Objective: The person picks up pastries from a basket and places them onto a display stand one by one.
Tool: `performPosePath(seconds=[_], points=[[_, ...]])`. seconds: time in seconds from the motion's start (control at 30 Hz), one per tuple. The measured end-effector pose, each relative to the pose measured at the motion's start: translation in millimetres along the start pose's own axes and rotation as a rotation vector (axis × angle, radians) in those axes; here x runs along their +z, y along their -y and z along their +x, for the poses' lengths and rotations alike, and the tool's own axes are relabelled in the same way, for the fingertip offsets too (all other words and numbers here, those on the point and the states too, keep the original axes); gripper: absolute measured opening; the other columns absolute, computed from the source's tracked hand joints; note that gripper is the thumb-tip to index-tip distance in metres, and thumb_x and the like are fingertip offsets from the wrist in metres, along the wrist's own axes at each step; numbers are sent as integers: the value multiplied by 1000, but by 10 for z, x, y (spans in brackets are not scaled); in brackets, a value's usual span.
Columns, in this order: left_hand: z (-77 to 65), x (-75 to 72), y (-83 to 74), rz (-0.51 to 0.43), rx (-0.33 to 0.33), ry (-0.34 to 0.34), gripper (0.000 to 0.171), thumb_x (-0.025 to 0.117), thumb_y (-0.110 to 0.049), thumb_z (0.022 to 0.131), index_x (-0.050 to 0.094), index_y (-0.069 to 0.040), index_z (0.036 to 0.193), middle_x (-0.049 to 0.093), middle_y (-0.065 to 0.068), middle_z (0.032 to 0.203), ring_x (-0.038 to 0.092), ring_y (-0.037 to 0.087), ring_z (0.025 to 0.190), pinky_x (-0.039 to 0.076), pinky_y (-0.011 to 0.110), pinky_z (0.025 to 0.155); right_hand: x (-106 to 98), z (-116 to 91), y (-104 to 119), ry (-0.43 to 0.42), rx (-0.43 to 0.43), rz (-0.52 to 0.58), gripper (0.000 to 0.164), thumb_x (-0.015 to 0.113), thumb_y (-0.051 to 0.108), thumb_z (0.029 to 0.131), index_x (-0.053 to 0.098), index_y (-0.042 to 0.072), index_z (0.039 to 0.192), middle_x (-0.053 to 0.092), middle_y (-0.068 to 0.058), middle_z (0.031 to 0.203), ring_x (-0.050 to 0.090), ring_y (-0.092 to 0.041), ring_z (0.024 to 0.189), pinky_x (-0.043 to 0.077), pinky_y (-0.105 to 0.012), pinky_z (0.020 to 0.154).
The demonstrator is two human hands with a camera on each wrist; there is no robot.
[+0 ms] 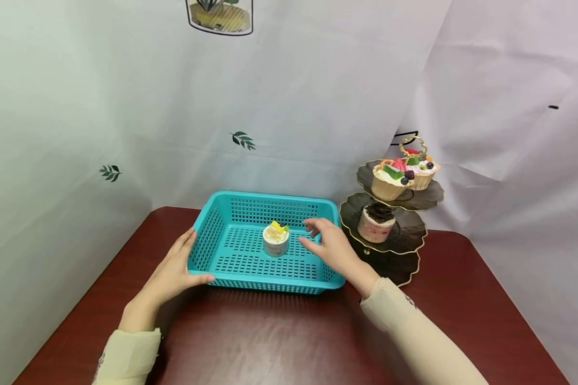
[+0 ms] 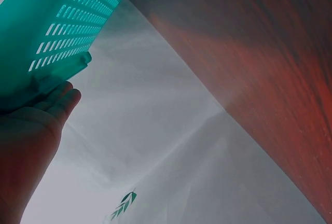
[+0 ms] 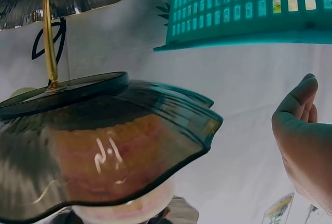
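A turquoise plastic basket (image 1: 270, 284) stands at the back of the table. In it is a small white cup dessert (image 1: 275, 243) with cream and yellow fruit pieces on top. My left hand (image 1: 170, 272) rests against the basket's left front corner, its fingers extended along the left side and its thumb by the front rim. The left wrist view shows those fingers (image 2: 65, 102) nearly straight beside the rim. Over the basket's right part hovers my right hand (image 1: 336, 247), fingers loosely bent and holding nothing, a short gap from the cup dessert.
To the right of the basket stands a dark tiered stand (image 1: 409, 235) with gold edges. Its top tier bears two fruit-topped cupcakes (image 1: 387, 187); a pink layered cake cup (image 1: 374, 227) sits on the middle tier. A pale printed curtain (image 1: 289, 107) hangs behind the reddish-brown table (image 1: 270, 337).
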State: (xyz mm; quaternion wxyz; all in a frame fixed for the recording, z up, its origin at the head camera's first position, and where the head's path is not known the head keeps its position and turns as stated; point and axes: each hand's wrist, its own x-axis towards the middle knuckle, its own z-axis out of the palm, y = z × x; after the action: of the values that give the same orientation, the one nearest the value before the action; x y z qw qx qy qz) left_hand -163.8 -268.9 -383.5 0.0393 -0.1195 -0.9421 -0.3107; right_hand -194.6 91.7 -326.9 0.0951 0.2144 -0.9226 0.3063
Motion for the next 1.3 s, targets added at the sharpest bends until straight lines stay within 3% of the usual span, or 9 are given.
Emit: performPosePath(seconds=[0.3, 0.83, 1.07, 1.3], points=[[0, 5, 15, 16, 9, -10, 118, 81, -48, 72, 12, 5, 152, 12, 20, 160, 22, 45, 139, 35, 68, 101, 78, 179, 13, 87, 38, -26, 47, 65, 32, 91, 57, 7, 129, 61, -10, 120, 62, -27, 104, 53, -40, 82], [4, 0, 4, 6, 3, -1, 120, 81, -47, 71, 10, 4, 152, 11, 20, 160, 22, 45, 139, 36, 68, 101, 251, 460, -38, 225, 62, -124, 56, 66, 40, 90, 55, 6, 133, 60, -12, 122, 60, -26, 110, 52, -43, 90], [15, 6, 20, -2, 0, 0, 120, 81, -49, 71, 9, 2, 153, 9, 18, 161, 22, 45, 141, 36, 68, 101, 316, 559, -62, 280, 70, -183, 59, 65, 43, 90, 54, 5, 134, 60, -15, 120, 60, -25, 104, 52, -41, 85], [6, 6, 17, -5, -4, 2, 121, 81, -49, 71, 9, 2, 153, 9, 18, 161, 21, 45, 141, 36, 67, 102, 371, 655, -43, 320, 93, -237, 61, 65, 45, 89, 54, 6, 134, 59, -12, 125, 59, -25, 111, 52, -41, 90]])
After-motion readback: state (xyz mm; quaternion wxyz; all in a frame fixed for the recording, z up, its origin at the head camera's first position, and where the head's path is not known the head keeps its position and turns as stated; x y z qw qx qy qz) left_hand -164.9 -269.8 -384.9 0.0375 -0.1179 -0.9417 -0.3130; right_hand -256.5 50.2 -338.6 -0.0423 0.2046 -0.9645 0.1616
